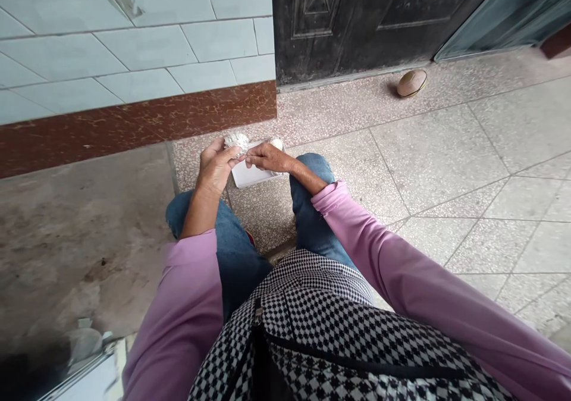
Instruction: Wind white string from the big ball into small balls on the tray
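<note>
My left hand [216, 166] is closed on a white, ruffled bundle [236, 141] that looks like layered petals or crumpled strips; its exact kind cannot be made out. Close beside it, my right hand [269, 158] has its fingers pinched together at the bundle's lower edge. Whatever sits between those fingertips is too small to name. Below both hands lies a shallow white tray [250, 179] on the speckled floor, partly covered by them. A small round white thing [277, 144] shows at the tray's right end, half hidden behind my right hand.
A tan ball-like object [411, 84] rests on the floor by the dark panelled door [330, 44]. A tiled wall [147, 50] with a brown skirting stands ahead. At the upper right leans a glass sheet [504, 20]. Blurred clutter [89, 365] lies at the lower left.
</note>
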Tool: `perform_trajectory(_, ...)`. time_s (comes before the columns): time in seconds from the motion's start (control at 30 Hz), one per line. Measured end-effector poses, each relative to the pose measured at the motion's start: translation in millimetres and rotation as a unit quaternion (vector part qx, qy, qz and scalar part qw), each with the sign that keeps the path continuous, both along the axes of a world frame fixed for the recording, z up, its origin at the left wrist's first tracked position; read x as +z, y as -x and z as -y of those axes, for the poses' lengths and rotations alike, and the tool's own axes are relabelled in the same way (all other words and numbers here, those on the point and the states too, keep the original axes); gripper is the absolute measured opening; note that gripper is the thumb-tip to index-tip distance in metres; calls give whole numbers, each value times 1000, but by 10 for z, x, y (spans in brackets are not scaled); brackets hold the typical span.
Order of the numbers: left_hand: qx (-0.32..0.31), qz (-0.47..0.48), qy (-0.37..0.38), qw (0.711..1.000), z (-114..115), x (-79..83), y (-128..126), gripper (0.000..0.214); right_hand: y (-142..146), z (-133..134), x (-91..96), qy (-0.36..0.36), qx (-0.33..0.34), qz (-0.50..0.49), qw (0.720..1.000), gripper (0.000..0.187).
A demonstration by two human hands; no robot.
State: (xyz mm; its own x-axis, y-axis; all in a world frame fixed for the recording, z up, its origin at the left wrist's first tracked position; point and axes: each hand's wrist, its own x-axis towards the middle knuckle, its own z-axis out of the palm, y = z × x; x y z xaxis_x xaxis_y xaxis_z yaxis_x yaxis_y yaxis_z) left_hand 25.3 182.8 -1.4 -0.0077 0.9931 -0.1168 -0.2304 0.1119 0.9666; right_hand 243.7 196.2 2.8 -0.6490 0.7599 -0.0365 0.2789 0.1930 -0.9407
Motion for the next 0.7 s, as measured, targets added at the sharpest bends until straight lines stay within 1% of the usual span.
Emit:
perform_trajectory(0.07, 15, -36, 0, 999, -7, -28, -21, 50, -7, 10, 4, -1, 38, -19, 999, 32)
perform_trajectory(0.1, 16, -58, -4, 998, -3, -32, -30, 50, -12, 3, 6, -6, 39, -33, 999, 34)
perform_trajectory(0.13, 11, -81, -7, 997, 7, -28, -37, 50, -17, -11, 8, -13, 23, -45, 999, 39)
perform_trajectory(0.17, -3, -98, -9, 995, 23, -15, -41, 48, -23, -30, 11, -19, -9, -56, 998, 45)
perform_trajectory(0.2, -26, -105, -6, 994, 45, 6, -43, 45, -28, -51, 15, -22, -51, -62, 997, 51)
perform_trajectory(0.27, -88, -81, 11, 993, 99, 61, -42, 39, -36, -90, 24, -12, -132, -69, 989, 60)
perform_trajectory(0.33, -145, -37, 33, 988, 148, 119, -40, 38, -36, -118, 29, 17, -173, -85, 981, 55)
perform_trajectory(0.4, -177, 0, 45, 983, 170, 161, -39, 41, -26, -135, 21, 44, -180, -116, 976, 46)
perform_trajectory(0.47, -170, 36, 44, 984, 159, 179, -34, 46, -15, -145, -3, 57, -174, -147, 972, 41)
perform_trajectory(0.53, -130, 64, 35, 989, 124, 175, -21, 50, -10, -150, -39, 60, -155, -161, 973, 36)
perform_trajectory(0.6, -87, 80, 27, 993, 86, 158, -6, 54, -12, -146, -79, 57, -118, -155, 979, 26)
perform_trajectory(0.7, -44, 81, 9, 996, 52, 121, 1, 58, -7, -128, -131, 46, -67, -148, 986, 8)
